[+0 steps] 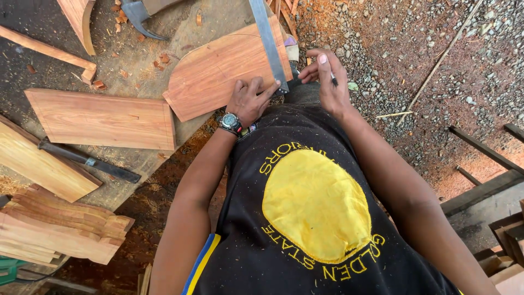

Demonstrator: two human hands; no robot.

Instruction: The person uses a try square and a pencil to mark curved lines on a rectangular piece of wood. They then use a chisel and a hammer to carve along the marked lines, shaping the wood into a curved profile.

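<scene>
From the head camera I look straight down my own chest in a black shirt with a yellow circle.

My left hand (248, 101), a watch on its wrist, lies palm down with fingers spread flat, holding nothing; it presses on the near edge of a reddish wooden board with a rounded end (218, 71). Its fingertips touch a metal ruler (268, 41) laid across that board. The board rests on a grey workbench (136, 164), at its edge just in front of my body.

My right hand (327, 79) is just beside the ruler's near end, fingers curled around a dark pencil (333, 80).

To the left lie a rectangular board (103, 117), a dark-handled chisel (87, 161) and stacked curved wood pieces (60, 226). Gravel ground (436, 65) spreads to the right.
</scene>
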